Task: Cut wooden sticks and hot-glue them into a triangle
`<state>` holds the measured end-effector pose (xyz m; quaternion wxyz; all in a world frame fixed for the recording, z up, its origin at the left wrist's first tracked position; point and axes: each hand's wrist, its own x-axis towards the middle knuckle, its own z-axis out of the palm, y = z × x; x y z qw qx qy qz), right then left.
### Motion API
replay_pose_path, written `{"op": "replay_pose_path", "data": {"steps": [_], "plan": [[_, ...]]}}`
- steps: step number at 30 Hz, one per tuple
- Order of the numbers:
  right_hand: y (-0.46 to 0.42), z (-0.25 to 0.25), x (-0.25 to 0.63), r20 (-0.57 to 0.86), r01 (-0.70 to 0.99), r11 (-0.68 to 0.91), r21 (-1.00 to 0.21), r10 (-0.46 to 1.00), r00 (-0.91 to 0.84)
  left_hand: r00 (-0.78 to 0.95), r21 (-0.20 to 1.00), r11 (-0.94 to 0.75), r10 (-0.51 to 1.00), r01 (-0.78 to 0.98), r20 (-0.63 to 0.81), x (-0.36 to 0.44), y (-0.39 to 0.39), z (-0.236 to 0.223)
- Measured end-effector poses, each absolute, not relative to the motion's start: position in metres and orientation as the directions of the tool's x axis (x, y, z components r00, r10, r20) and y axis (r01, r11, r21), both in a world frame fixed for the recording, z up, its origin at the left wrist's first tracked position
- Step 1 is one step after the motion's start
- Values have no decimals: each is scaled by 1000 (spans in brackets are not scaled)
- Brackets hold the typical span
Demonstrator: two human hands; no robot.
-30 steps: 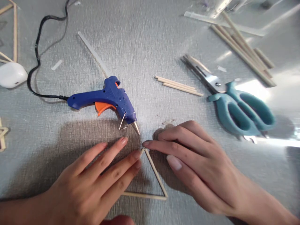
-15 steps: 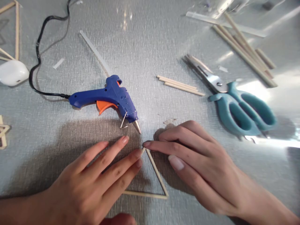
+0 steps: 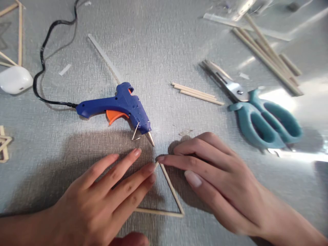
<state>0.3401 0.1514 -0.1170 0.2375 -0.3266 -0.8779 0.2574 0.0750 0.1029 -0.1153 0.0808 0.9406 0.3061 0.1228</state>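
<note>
On the grey tabletop lies a triangle of thin wooden sticks (image 3: 172, 189), its top corner between my fingertips. My left hand (image 3: 99, 194) is open over the triangle's left side, fingers stretched, two fingertips on the stick near that corner; it hides most of this side. The index fingertip of my right hand (image 3: 222, 181) touches the same corner from the right. The thumb and other fingers stay apart, so this hand is open too. Just above the corner points the nozzle of a blue glue gun (image 3: 137, 111), lying on its side with a glue stick (image 3: 104, 56) in its back.
Teal-handled scissors (image 3: 269, 119) lie at the right, beside several short thin sticks (image 3: 197, 92). Farther back are thicker sticks (image 3: 266, 58). The gun's black cord (image 3: 42, 61) runs up the left, near a white case (image 3: 15, 80) and a stick star (image 3: 4, 148).
Both hands keep their places on the triangle's corner. The objects at the left appear shifted very slightly to the right; nothing was taken hold of or let go.
</note>
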Motion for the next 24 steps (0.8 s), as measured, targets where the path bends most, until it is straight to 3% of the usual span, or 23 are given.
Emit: {"op": "replay_pose_path", "data": {"steps": [17,24], "plan": [[150,-120,342,299,397,698,-595,651,-697,779,243,-795,601,556,181,75,102,-116],[144,-123,346,341,403,764,-504,605,-719,780,245,-796,598,553,183,75,101,-117]]}}
